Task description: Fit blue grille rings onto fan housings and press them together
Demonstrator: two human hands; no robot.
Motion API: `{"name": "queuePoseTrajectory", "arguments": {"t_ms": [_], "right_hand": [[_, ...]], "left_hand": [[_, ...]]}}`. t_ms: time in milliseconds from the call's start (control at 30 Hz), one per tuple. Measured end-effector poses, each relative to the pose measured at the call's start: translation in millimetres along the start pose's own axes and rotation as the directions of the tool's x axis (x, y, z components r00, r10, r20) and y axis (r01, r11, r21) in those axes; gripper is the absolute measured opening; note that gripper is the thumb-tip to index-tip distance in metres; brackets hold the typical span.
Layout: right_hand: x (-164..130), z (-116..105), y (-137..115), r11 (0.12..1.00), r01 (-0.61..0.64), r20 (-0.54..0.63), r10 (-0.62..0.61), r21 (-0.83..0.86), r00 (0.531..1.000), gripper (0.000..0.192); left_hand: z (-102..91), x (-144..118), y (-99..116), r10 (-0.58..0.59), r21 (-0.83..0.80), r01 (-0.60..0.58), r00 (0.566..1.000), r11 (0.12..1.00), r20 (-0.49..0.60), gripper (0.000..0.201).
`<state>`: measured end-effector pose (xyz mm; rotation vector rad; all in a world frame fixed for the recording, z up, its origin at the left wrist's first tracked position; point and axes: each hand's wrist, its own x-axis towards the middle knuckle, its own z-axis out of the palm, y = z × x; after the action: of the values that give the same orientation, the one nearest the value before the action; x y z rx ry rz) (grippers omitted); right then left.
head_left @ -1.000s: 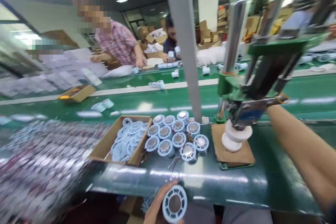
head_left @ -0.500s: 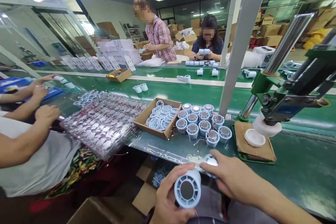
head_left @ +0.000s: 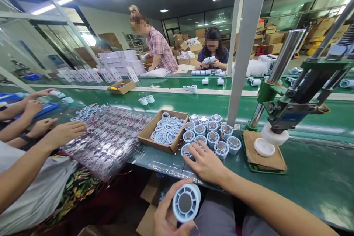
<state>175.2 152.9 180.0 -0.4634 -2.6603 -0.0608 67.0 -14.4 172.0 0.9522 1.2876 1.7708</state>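
Since half a second ago the right hand (head_left: pixel 206 162) has left the spool (head_left: pixel 186 202) and gone out onto the bench (head_left: pixel 304 177), where it now lies palm down with fingers spread over the near edge of the cluster of parts (head_left: pixel 211 134), fingertips touching the closest ones and gripping nothing. Low in the head view, below the bench edge, the left hand (head_left: pixel 166 215) stays curled around the spool, a pale blue round piece with its open end facing the camera, thumb over its top. Just left of the cluster stands a box (head_left: pixel 163 132) filled with pale rings. Right of the cluster, a press (head_left: pixel 290 107) sits on a brown pad (head_left: pixel 264 156), its white head raised above a white cup on the pad. A grey post (head_left: pixel 243 51) rises behind the cluster. At left, other people's hands (head_left: pixel 63 132) rest on a pile of wired pieces (head_left: pixel 107 140). Across the green belt (head_left: pixel 171 103), two more people handle small parts.
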Motion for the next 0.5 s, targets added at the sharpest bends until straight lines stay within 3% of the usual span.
{"name": "queuePoseTrajectory", "arguments": {"t_ms": [100, 200, 267, 367, 433, 500], "right_hand": [[3.1, 7.8, 5.5, 0.994, 0.027, -0.072, -0.019, 0.104, 0.997, 0.028], [-5.0, 0.6, 14.1, 0.971, -0.065, -0.197, 0.112, 0.229, 0.974, 0.03], [-24.0, -12.3, 17.5, 0.923, -0.205, -0.285, 0.302, 0.326, 0.91, 0.036], [-67.1, -34.9, 10.2, 0.796, -0.39, -0.348, 0.568, 0.463, 0.746, 0.044], [-95.7, -45.9, -6.2, 0.702, -0.424, -0.322, 0.668, 0.573, 0.671, 0.04], [-117.7, -51.2, -29.0, 0.556, -0.361, -0.23, 0.728, 0.748, 0.646, 0.039]], "left_hand": [[14.4, 0.7, -3.2, -0.023, 0.013, 0.022, 0.997, 1.0, 0.077, 0.073], [28.9, 2.9, -3.8, -0.025, -0.003, 0.026, 0.988, 1.0, 0.156, 0.073], [36.2, 6.0, -4.6, -0.029, 0.008, 0.028, 0.978, 1.0, 0.206, 0.074], [43.9, 12.9, -7.2, -0.009, 0.069, -0.011, 0.961, 0.998, 0.276, 0.073], [48.7, 18.0, -8.5, 0.044, 0.095, -0.081, 0.94, 0.992, 0.34, 0.07], [54.3, 22.4, -7.8, 0.119, 0.094, -0.171, 0.907, 0.981, 0.404, 0.065]]}}
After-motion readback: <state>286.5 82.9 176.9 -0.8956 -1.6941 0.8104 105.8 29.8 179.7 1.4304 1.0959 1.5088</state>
